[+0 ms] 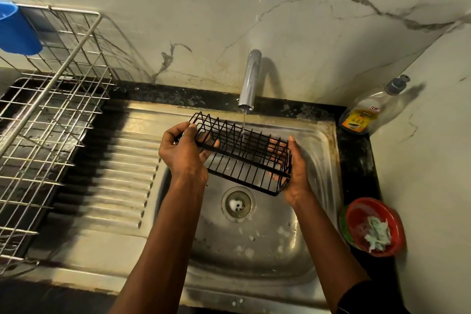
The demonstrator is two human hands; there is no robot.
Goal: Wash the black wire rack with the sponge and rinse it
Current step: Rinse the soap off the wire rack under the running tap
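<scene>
Black wire rack point(244, 160) between both hands point(184, 154) point(297, 173)

Head-worn camera looks steeply down, close over the sink point(267, 250), facing the wall point(229, 7)

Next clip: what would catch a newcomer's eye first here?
The left hand and the right hand hold a black rack by its ends over the sink, under a thin stream from the tap. A red bowl with a pale wad sits on the counter at right.
</scene>
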